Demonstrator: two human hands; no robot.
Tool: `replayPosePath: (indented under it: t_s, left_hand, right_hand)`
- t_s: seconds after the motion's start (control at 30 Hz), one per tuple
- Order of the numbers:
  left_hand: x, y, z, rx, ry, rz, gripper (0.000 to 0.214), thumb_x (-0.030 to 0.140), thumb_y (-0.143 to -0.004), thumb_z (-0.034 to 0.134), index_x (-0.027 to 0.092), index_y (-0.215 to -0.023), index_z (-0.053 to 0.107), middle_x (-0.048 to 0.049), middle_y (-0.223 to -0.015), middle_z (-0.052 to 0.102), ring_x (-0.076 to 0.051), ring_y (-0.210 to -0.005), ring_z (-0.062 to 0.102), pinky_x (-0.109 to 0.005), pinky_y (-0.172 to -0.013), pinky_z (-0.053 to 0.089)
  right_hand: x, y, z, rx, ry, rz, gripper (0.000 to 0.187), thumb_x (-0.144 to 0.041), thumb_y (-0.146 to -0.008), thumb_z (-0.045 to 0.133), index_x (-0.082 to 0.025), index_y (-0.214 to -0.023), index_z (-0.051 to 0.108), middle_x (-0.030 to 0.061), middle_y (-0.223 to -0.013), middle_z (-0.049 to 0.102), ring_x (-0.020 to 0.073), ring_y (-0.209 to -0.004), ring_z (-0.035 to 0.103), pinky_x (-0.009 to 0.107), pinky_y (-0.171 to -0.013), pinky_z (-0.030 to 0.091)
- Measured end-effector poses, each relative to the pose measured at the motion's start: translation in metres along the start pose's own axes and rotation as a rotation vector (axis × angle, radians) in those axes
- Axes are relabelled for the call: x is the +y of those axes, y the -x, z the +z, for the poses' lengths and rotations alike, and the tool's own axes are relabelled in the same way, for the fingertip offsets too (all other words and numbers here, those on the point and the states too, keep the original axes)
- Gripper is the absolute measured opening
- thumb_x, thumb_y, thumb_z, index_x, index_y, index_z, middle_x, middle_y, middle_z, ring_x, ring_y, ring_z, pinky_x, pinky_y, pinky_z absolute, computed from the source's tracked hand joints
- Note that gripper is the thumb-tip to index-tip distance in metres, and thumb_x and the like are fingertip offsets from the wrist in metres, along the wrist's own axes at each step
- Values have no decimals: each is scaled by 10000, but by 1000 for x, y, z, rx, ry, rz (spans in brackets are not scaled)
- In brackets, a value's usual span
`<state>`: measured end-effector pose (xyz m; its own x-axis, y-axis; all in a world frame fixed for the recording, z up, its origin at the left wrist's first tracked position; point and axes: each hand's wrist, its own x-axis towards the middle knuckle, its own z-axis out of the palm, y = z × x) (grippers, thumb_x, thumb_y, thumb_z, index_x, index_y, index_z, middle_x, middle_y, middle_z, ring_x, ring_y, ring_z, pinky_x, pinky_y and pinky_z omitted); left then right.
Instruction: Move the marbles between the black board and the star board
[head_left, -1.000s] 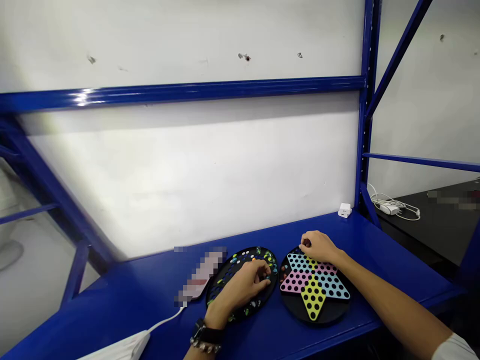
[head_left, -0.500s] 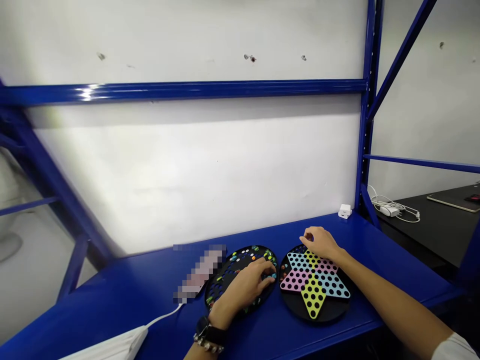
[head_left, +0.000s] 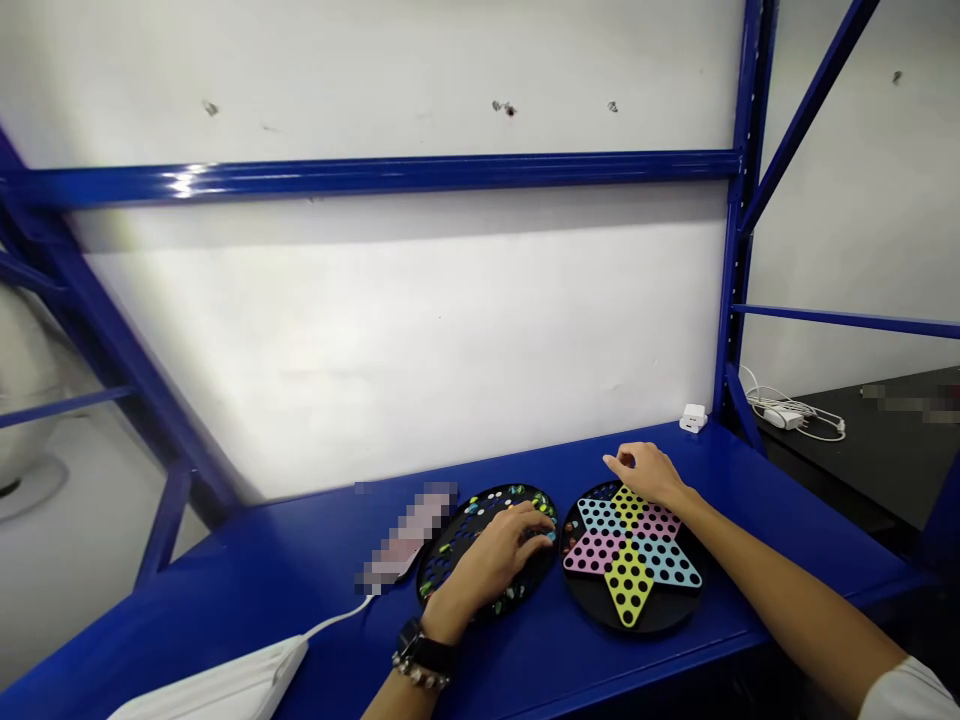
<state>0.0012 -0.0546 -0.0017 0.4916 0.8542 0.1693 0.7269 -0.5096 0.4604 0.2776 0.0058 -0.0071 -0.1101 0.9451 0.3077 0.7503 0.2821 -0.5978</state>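
My left hand [head_left: 501,552] rests over a round black tray [head_left: 426,580] of marbles. Its fingers are bent, with thumb and forefinger apart around a light-blue marble [head_left: 551,536] at the right rim; a firm grip on it does not show. To the right lies a round black game board with a star [head_left: 629,541] of pink, yellow and light-blue points full of holes. Over its far edge my right hand [head_left: 646,470] is curled, thumb and finger meeting in a pinch; what they hold, if anything, is too small to make out. Orange marbles [head_left: 568,535] sit at the board's left rim.
A blurred-out phone-like object [head_left: 409,540] lies left of the tray, its white cable running to a white box-shaped item [head_left: 217,685]. A white charger [head_left: 693,418] stands at the back right of the blue table [head_left: 322,545]. Blue frame bars [head_left: 450,172] rise behind.
My right hand has lifted slightly from the far edge of the star board, still curled. The left hand stays at the tray's right rim. The whole view has shifted slightly.
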Motion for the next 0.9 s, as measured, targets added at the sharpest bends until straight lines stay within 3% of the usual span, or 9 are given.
replayPosePath:
  t_s: [0.13,0.27,0.43,0.6,0.73,0.83,0.9]
  left_hand:
    - [10,-4,-9,71,80,-27,221,374,-914,545,245,-981,710,-26,-977,686,-180,-844,605,-286,-795,476]
    - [37,-29,-10,33,86,60,228,382,-911,562,246,-988,728,-25,-964,687,-176,-850,609,-282,-802,473]
    - [69,-96,24,-99,-4,272,215,338,-909,589,230,-997,753,-44,-1012,708,-187,-907,639,-286,-848,478]
    - [76,-143,64,-206,-7,317,151,253,-849,663,226,-954,768,-43,-1021,752,-225,-962,671,-310,-846,506]
    - [78,-139,67,-217,32,362,226,270,-839,672,265,-1050,752,-28,-1067,754,-230,-959,685,-318,-834,522]
    - [72,-119,46,-152,38,370,268,276,-881,604,282,-1122,721,-22,-1131,733,-205,-941,686,-322,-880,514]
    - [56,-103,22,-74,18,320,287,279,-888,574,290,-1145,702,-18,-1190,706,-201,-961,675,-322,-891,511]
  right_hand:
    - [9,-8,-3,82,-60,42,523,-580,-932,430,-203,-594,562,25,-626,628,153,-569,535,273,-569,347]
    - [30,-21,-2,133,-311,153,583,-586,-944,339,-194,-636,642,43,-649,664,178,-637,605,270,-611,415]
    - [52,-34,4,149,-404,208,565,-595,-906,376,-183,-642,659,59,-635,668,189,-651,630,266,-602,451]
    - [54,-39,5,132,-452,211,642,-615,-927,284,-174,-638,649,63,-620,663,171,-605,616,271,-622,476]
    - [53,-37,4,115,-438,216,642,-612,-929,274,-174,-640,644,58,-624,660,168,-591,608,277,-628,474]
    - [52,-34,7,102,-404,207,607,-612,-922,325,-178,-645,648,52,-628,659,178,-631,622,279,-643,469]
    - [50,-32,10,77,-397,201,582,-608,-920,359,-181,-654,651,52,-642,664,186,-671,638,276,-654,468]
